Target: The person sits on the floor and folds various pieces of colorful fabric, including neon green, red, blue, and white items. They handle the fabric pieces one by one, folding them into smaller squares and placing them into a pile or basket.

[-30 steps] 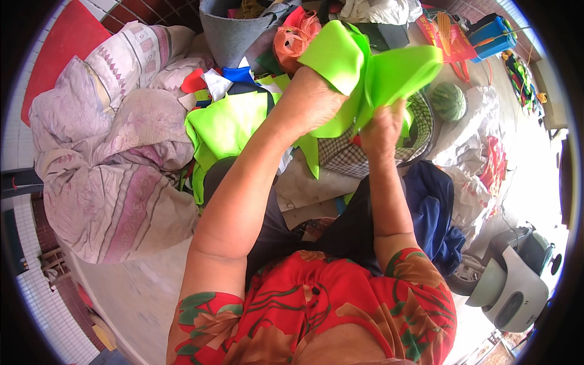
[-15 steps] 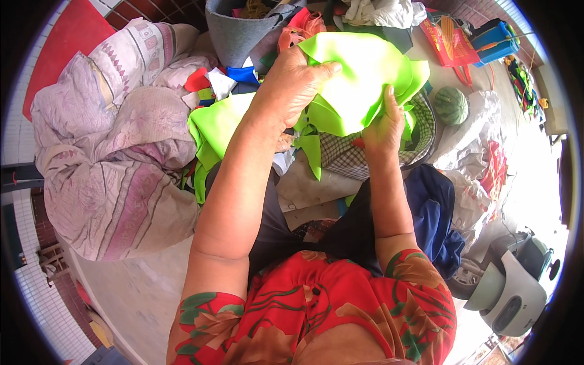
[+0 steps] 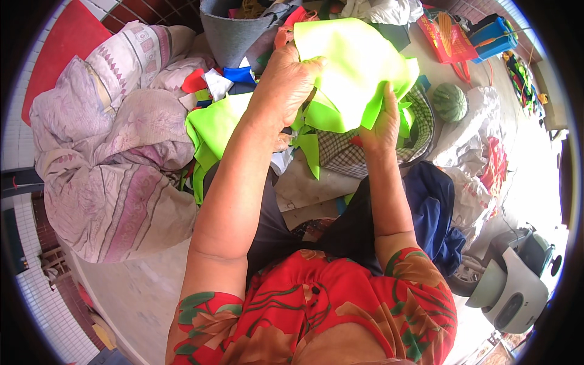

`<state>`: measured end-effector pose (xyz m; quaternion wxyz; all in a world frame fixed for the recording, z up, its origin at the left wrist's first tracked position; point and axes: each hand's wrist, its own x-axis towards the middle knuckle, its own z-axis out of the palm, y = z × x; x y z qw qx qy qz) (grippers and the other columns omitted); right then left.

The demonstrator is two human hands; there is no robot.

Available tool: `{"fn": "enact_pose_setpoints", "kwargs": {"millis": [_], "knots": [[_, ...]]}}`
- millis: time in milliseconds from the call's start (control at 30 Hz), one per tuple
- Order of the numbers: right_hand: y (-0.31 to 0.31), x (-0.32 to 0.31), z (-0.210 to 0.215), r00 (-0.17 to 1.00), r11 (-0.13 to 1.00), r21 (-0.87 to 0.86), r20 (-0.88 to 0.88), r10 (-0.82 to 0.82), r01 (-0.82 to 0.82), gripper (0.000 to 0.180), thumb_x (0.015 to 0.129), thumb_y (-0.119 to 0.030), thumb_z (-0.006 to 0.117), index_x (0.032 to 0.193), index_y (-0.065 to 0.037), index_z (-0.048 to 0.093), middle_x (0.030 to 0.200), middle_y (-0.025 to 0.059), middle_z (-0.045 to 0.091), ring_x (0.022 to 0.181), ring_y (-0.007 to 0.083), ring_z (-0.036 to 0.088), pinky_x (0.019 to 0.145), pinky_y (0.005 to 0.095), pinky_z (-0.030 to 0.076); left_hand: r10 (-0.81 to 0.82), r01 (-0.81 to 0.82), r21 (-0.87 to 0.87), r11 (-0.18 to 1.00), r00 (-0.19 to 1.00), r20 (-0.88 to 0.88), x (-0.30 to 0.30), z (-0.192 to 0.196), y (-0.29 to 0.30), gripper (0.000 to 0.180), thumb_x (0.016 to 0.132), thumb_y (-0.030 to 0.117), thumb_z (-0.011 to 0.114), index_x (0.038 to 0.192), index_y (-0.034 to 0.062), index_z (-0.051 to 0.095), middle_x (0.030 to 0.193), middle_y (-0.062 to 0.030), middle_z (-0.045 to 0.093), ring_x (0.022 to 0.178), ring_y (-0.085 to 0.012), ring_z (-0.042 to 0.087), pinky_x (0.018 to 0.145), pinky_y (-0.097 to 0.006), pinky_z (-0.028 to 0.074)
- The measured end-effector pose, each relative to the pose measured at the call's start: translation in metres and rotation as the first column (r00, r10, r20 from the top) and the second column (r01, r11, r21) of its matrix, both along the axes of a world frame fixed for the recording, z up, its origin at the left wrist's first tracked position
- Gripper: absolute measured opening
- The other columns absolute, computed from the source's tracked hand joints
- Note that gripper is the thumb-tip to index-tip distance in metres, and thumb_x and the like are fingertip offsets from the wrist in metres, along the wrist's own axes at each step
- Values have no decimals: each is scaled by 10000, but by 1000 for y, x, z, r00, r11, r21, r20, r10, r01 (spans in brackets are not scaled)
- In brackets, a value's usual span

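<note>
A bright lime-green piece of cloth [image 3: 351, 67] is stretched between my two hands, its surface partly washed out by glare. My left hand [image 3: 286, 85] grips its left edge, thumb on top. Lower on the right side, my right hand [image 3: 383, 121] pinches it with the thumb up; the other fingers are behind the cloth. More lime-green cloth [image 3: 222, 125] lies to the left of my left forearm. Below the held piece, a pointed green scrap [image 3: 309, 152] hangs down. A checked fabric basket [image 3: 344, 155] stands behind my right hand, with green scraps inside.
Patterned bundled sheets [image 3: 134, 128] fill the left. A grey felt bin [image 3: 234, 33] stands at the back, near blue, white and red scraps [image 3: 237, 74]. To the right are a watermelon [image 3: 451, 103], white plastic sacking [image 3: 471, 140], dark blue cloth [image 3: 431, 207] and a grey-white machine [image 3: 517, 292].
Both hands have shifted slightly up and left with the green cloth, which is now spread a little flatter. The grip of each hand stays the same.
</note>
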<state>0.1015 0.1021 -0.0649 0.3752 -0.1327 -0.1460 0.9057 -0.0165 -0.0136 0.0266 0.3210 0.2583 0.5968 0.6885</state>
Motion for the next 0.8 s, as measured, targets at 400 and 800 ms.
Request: {"fn": "enact_pose_setpoints", "kwargs": {"millis": [400, 800], "knots": [[-13, -4, 2, 991, 991, -3, 20, 130, -130, 431, 961, -319, 415, 1289, -38, 427, 1276, 112, 506, 1162, 247, 499, 1003, 416, 383, -199, 41, -282, 959, 806, -558, 7, -6, 4, 505, 678, -100, 430, 1130, 37, 610, 952, -160, 664, 859, -211, 644, 806, -292, 477], [-21, -4, -9, 980, 981, 91, -79, 180, -173, 673, 875, -536, 478, 1354, -80, 350, 1354, 95, 428, 1242, 267, 410, 1056, 447, 310, -162, -103, -277, 955, 600, -783, 21, -11, 6, 413, 707, 16, 604, 1118, -15, 571, 1022, -206, 613, 925, -342, 597, 838, -379, 458]]}}
